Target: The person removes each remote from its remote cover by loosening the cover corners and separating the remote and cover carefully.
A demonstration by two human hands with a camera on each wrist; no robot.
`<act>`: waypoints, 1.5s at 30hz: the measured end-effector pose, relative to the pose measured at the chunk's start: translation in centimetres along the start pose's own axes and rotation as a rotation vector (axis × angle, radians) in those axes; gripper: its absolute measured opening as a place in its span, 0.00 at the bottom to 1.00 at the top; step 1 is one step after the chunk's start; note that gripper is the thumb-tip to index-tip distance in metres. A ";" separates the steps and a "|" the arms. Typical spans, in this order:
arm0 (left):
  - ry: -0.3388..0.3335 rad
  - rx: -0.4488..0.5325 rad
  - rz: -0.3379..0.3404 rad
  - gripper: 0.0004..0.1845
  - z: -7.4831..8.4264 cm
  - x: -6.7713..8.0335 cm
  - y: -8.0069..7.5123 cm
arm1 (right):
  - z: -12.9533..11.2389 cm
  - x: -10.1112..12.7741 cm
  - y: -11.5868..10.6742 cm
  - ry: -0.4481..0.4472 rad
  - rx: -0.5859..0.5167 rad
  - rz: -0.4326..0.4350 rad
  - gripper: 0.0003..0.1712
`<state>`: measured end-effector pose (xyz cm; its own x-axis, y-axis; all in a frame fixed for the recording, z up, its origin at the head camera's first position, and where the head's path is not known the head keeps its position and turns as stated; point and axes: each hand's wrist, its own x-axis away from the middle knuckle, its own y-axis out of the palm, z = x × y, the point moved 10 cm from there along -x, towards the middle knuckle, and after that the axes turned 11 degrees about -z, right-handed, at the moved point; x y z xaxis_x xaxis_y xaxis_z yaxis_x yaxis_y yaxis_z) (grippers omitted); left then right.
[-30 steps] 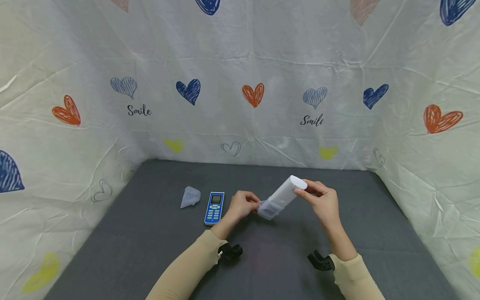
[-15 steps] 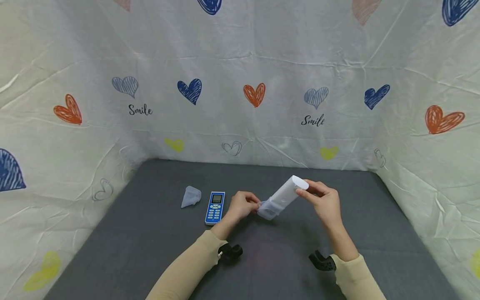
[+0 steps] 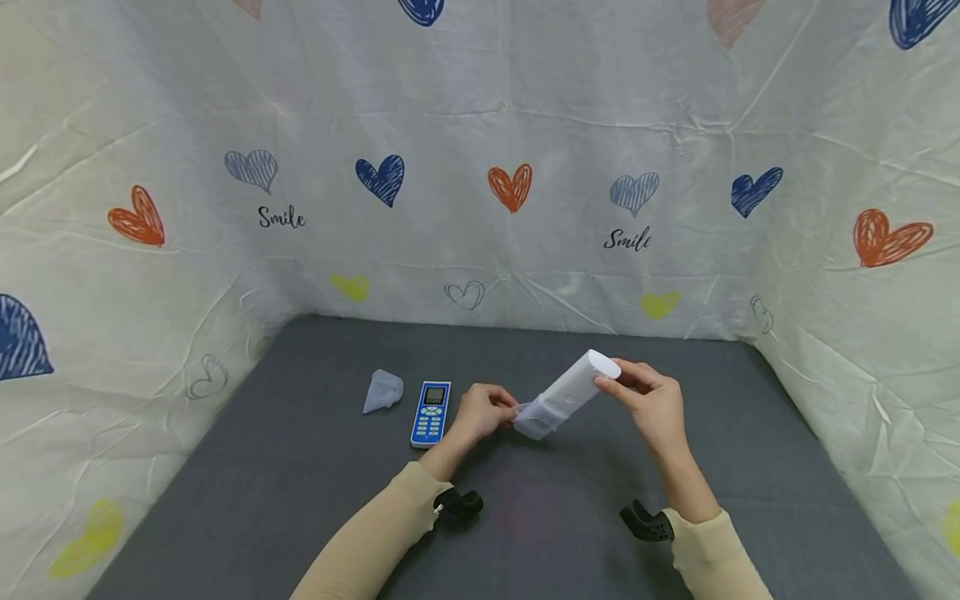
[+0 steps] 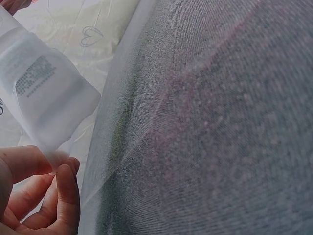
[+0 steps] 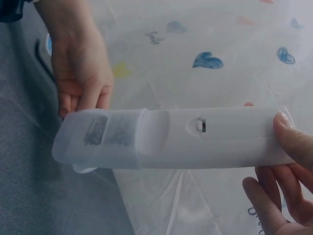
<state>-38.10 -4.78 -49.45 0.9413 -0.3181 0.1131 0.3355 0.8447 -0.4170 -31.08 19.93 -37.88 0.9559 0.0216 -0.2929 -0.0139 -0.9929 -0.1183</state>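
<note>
Both hands work above the grey surface (image 3: 262,483), near its middle. Right hand (image 3: 651,408) holds the far, raised end of a white remote control (image 3: 573,387), fingers curled round it; remote tilted, its low end toward the left hand (image 3: 483,410). Left hand pinches the edge of a translucent silicone sleeve (image 3: 534,419), which covers only the low end of the remote. The right wrist view shows the sleeve (image 5: 100,142) drawn over roughly the lower third of the remote (image 5: 215,137), the battery-door side facing the camera. The left wrist view shows the thumb and fingers (image 4: 66,188) clamped on the thin sleeve rim (image 4: 49,105).

Handling, judged: remote is light, rigid, smooth plastic, likely to slip if pinched only at its tip; best held by the long sides at the bare end. Sleeve is soft, stretchy, probably tacky against the plastic, so it drags instead of gliding; take it at the rim and work it round evenly.

Around: a blue remote control (image 3: 430,413) lies flat just left of the left hand; a second crumpled translucent sleeve (image 3: 382,392) lies beyond it. Heart-print cloth (image 3: 480,208) walls three sides. Nothing lies between the hands.
</note>
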 end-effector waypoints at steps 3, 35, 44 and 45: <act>-0.002 -0.006 -0.002 0.02 -0.1 0.0 0.0 | 0.0 0.0 0.0 0.007 -0.005 -0.002 0.22; 0.008 -0.013 0.016 0.02 0.6 -0.3 0.2 | -0.4 -0.2 -1.5 0.011 0.032 0.044 0.22; 0.016 -0.012 0.013 0.02 0.6 -0.2 0.2 | -0.3 -0.2 -1.8 0.010 0.025 0.043 0.21; 0.014 -0.012 0.013 0.02 0.6 -0.2 0.2 | -0.3 -0.2 -1.8 0.010 0.022 0.043 0.22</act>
<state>-38.21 -4.24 -49.04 0.9450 -0.3132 0.0947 0.3226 0.8437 -0.4291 -31.11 21.67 -37.32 0.9572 -0.0229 -0.2884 -0.0618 -0.9900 -0.1267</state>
